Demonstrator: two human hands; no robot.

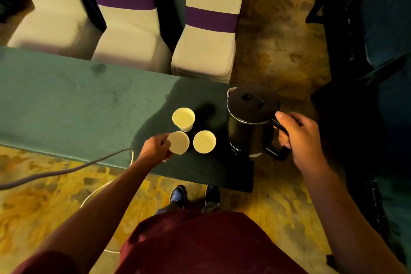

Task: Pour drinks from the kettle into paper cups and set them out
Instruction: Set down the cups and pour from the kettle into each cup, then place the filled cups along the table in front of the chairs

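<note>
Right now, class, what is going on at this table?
A person stands at a green table. Their right hand grips the handle of a black kettle, lid closed. Their left hand holds one of three paper cups clustered beside it. The far cup looks filled; the near-right cup is hard to judge.

You have three paper cups (183, 118) (178, 142) (204, 141) at frame centre, one black kettle (249, 122) to their right, three white chairs with purple sashes (55, 6) (131, 20) (206, 29) along the top, two shoes (177, 196) (212, 194) at lower centre
</note>
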